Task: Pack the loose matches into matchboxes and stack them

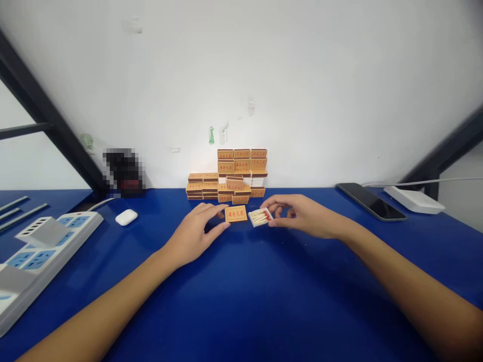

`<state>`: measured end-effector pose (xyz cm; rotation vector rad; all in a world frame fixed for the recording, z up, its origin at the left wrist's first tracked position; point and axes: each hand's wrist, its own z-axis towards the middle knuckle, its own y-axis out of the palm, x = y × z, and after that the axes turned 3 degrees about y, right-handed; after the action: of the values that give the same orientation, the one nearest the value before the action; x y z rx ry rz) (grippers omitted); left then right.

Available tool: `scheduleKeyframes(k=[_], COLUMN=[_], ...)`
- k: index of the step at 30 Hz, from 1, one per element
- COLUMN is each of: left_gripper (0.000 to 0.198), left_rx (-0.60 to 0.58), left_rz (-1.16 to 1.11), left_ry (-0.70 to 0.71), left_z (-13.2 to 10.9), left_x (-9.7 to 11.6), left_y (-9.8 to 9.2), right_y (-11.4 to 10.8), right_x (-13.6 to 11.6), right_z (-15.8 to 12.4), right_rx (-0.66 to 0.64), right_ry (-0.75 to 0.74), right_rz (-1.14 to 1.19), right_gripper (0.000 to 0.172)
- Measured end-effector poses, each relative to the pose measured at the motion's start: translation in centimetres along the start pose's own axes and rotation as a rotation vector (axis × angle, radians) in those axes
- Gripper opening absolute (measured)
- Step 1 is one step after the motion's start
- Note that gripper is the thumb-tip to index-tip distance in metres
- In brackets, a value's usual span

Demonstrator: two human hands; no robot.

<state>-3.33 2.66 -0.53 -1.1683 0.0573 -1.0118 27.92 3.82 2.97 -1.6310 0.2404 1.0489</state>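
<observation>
My left hand [198,229] has its thumb and fingers at the left end of an orange matchbox sleeve [236,214], gripping it with the printed face up. In my right hand [302,215], the thumb and fingers pinch the right end of a white matchbox tray [260,224]. Matches [258,216] with red heads lie in this tray, their heads towards my right hand. A small gap separates sleeve and tray. Just behind them, stacked matchboxes [226,167] stand against the wall, some with white trays showing.
On the left are a white power strip [56,261] with plugs, a white earbud case [126,217] and thin rods [22,211]. A black phone [370,202] and a white flat device [414,200] with a cable lie on the right. The blue table [226,301] meets the white wall [302,100].
</observation>
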Motion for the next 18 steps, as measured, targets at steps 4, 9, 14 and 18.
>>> scheduleKeyframes(k=[4,9,14,18], left_gripper=[0.041,0.041,0.04,0.039], left_rx=[-0.02,-0.03,-0.025,-0.033], left_rz=[0.007,0.02,0.019,0.015], left_ry=[0.011,0.012,0.023,0.039], left_z=[-0.02,-0.06,0.04,0.13], left_x=[0.0,-0.13,0.07,0.11], left_y=[0.06,-0.03,-0.17,-0.2], right_y=[0.37,0.27,0.26,0.28], right_x=[-0.15,-0.27,-0.29,-0.26], right_z=[0.04,-0.05,-0.04,0.07], right_rx=[0.0,-0.003,0.001,0.012], right_ry=[-0.021,-0.011,-0.009,-0.01], right_rz=[0.033,0.051,0.051,0.043], right_gripper=[0.037,0.038,0.039,0.041])
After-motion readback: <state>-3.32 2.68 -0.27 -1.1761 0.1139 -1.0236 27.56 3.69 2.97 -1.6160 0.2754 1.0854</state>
